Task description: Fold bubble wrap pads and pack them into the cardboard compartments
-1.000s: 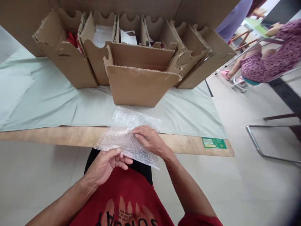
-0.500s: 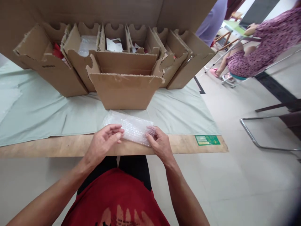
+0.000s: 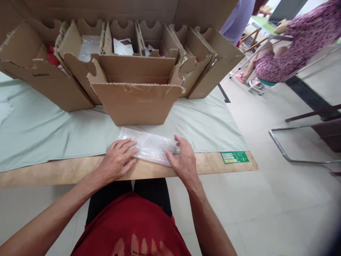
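A clear bubble wrap bag (image 3: pixel 150 145) lies flat across the front edge of the table, partly on the cloth and partly on bare wood. My left hand (image 3: pixel 121 156) rests palm down at its left end, fingers stretched out onto the plastic. At the right end is my right hand (image 3: pixel 184 156), its thumb touching the bag and its fingers spread apart from the thumb. Just behind the bag stands a cardboard box (image 3: pixel 140 103) with an open top; its bottom is hidden from me.
Several narrow cardboard bins stand in a row behind; one bin (image 3: pixel 77 64) holds clear plastic bags, another white pieces (image 3: pixel 123 47). A pale green cloth (image 3: pixel 53 131) covers the table. To the right are a seated person (image 3: pixel 306 46) and a metal-framed chair (image 3: pixel 279 145).
My left hand has turned palm down and flattened onto the bag. My right hand's fingers have opened away from the bag's right end. The view has shifted slightly.
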{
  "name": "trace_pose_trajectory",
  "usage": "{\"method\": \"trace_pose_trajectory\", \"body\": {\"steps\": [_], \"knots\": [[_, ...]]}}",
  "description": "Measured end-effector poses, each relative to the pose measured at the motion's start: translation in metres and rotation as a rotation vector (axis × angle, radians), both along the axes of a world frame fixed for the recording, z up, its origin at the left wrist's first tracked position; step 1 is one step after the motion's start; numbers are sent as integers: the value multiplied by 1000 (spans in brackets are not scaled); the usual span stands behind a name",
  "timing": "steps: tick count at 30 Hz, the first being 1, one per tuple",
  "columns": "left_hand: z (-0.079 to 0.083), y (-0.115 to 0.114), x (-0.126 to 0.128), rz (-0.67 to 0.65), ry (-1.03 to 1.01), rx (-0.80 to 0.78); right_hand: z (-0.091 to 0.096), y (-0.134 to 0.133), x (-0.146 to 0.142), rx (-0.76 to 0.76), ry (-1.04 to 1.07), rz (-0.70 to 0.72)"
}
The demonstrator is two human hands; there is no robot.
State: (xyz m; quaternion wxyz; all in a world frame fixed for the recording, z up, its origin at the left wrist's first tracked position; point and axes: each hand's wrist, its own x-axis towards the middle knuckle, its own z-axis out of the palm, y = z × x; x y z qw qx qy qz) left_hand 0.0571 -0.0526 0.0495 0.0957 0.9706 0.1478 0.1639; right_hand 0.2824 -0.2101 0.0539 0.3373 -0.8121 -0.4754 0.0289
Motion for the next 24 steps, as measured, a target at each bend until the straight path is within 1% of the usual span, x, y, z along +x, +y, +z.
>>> {"method": "trace_pose_trajectory", "body": {"steps": [2,4,6,8,10,12,14,17,19,21,23,24], "knots": [[0,-1,0,5,-6,-1,2,7,8,-23,-34,13],[0,-3,-1,8,-15,-7,4,16,14,-99,-21,38],[1,-3,-3,8,-31,-39,6,22,18,-183,34,94],[5,0,-5,33,-74,-75,9,22,18,-207,103,161],[15,7,-5,65,-120,-89,14,17,15,-155,166,218],[29,16,-1,54,-131,-88,23,9,9,-64,224,282],[44,25,5,-14,-76,-115,33,0,3,3,281,365],[66,36,8,-107,75,-221,47,-12,-7,-13,310,459],[76,40,-2,-145,185,-331,52,-16,-11,-60,314,479],[80,43,-21,-128,239,-462,54,-19,-14,-95,357,516],[74,46,-46,-20,201,-536,53,-18,-15,-124,417,582],[68,47,-59,50,162,-519,53,-17,-16,-135,438,612]]}}
